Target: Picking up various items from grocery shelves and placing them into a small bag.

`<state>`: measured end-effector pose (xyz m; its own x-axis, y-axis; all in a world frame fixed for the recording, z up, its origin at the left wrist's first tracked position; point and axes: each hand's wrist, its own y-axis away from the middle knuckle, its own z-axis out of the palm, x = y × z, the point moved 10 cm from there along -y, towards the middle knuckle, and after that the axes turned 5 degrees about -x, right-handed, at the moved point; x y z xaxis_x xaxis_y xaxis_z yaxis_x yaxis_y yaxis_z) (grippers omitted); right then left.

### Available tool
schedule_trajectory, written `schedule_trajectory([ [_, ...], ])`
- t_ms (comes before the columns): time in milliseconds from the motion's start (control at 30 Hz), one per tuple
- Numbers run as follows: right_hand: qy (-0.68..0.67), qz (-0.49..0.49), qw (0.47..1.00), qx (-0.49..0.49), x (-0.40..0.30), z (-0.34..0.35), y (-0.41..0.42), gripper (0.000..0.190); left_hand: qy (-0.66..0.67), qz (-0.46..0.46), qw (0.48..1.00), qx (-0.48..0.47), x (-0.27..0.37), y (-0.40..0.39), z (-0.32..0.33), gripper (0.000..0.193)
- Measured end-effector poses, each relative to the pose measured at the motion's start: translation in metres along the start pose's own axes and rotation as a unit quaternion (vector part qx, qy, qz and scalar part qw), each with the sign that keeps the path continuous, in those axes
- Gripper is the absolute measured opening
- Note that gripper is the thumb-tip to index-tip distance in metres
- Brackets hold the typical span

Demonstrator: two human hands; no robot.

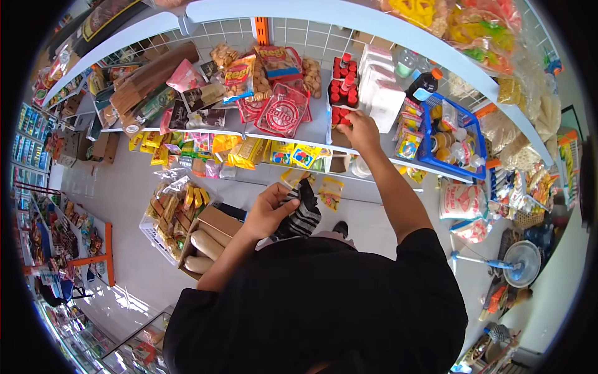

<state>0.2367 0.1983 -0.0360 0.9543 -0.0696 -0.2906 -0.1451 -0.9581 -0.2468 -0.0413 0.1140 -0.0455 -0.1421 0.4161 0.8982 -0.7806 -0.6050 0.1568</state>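
Observation:
My left hand grips a crumpled black-and-white striped piece of cloth or thin plastic in front of my body. On the shelf, my right hand reaches down to small red-capped bottles in the front carton. Its fingers touch the caps, but whether they have closed around one is unclear. Behind that carton stand more bottles with red caps, some set higher than others. White wrapped packs are stacked just right of the bottles, and red round-print packets lie to their left.
A blue plastic basket of jars and bottles stands on the shelf's right, beside a dark bottle with an orange cap. The upper shelf edge overhangs. On the floor are a cardboard box, a snack-filled white basket and a fan.

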Motion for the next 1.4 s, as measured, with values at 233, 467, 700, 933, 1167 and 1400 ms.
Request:
schedule_trajectory([
  [233, -0.016, -0.053, 0.998, 0.008, -0.018, -0.011, 0.000, 0.028, -0.007, -0.007, 0.999, -0.036, 0.011, -0.001, -0.011, 0.013],
  [467, -0.044, -0.077, 0.996, 0.001, -0.017, -0.007, 0.002, 0.023, -0.039, -0.025, 0.998, -0.044, 0.013, 0.006, -0.019, 0.012],
  [700, 0.034, -0.136, 0.988, 0.064, -0.026, -0.015, 0.002, 0.010, -0.047, -0.029, 0.997, -0.058, 0.009, -0.001, -0.012, 0.011],
  [933, 0.048, -0.079, 0.991, 0.095, -0.038, -0.056, 0.024, 0.013, -0.065, -0.020, 0.996, -0.058, 0.015, -0.021, 0.012, 0.011],
  [1167, -0.105, -0.052, 0.983, 0.138, 0.020, -0.147, 0.091, 0.016, -0.086, 0.185, 0.977, -0.064, 0.118, -0.038, 0.051, 0.059],
  [1400, -0.073, 0.066, 0.976, 0.195, 0.157, -0.193, 0.122, 0.014, -0.506, -0.085, 0.858, 0.022, 0.046, -0.071, 0.093, 0.051],
])
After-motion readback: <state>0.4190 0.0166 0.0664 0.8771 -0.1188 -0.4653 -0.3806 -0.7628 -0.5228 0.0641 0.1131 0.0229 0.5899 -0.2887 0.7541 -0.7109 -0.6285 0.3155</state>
